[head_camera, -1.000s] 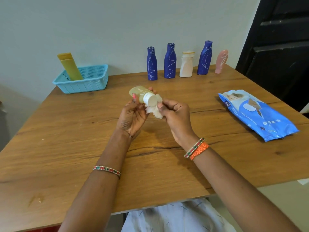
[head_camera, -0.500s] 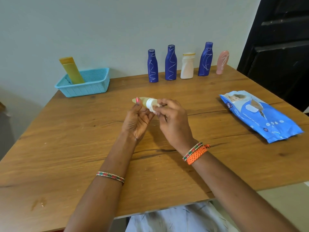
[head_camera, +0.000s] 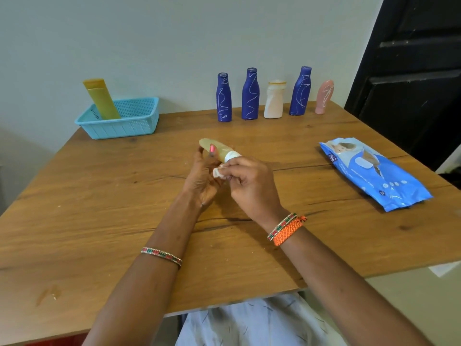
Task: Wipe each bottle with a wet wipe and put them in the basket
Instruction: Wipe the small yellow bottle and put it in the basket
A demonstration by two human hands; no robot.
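Holding the bottle [head_camera: 216, 149], left hand [head_camera: 202, 176] grips its body, apparently.

Pale wall [head_camera: 149, 33], wood table [head_camera: 99, 208], black door [head_camera: 411, 71].

Wood-grain table, plastic bottles and basket, glossy wipe pack.

The table [head_camera: 99, 196] shows a matt brown wood grain with dark cracks. At its far-left corner the turquoise basket [head_camera: 139, 126] is perforated plastic. The clear bottle [head_camera: 219, 148] looks translucent and smooth, its cap white plastic. The wet wipe [head_camera: 217, 172] is soft white cloth. Near the right edge, the wipe pack [head_camera: 374, 171] is shiny crinkled film.
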